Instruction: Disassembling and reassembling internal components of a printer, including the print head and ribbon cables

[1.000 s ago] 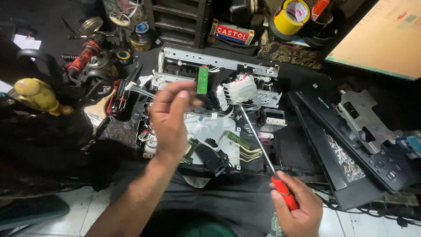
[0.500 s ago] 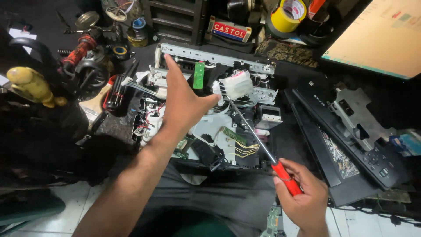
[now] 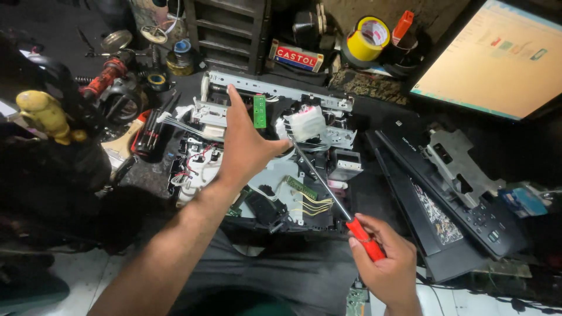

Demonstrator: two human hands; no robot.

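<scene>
Head cam has my right hand [image 3: 383,266], fingers clamped on the red screwdriver [image 3: 331,196] angled into the gutted printer [image 3: 269,158] mid-table, left hand [image 3: 243,146] fingers apart over it; honestly, one slip could gouge the yellow wires [image 3: 316,205].

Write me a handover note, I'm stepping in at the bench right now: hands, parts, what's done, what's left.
Left hand: open, reaching over the opened printer, fingertips at the metal rail near the green board.
Right hand: grip shut on the red-handled screwdriver, tip up by the white part.
Done: cover panel is off and lies to the right.
Left: printer's boards, wiring and rail are in place, not yet removed.
</scene>
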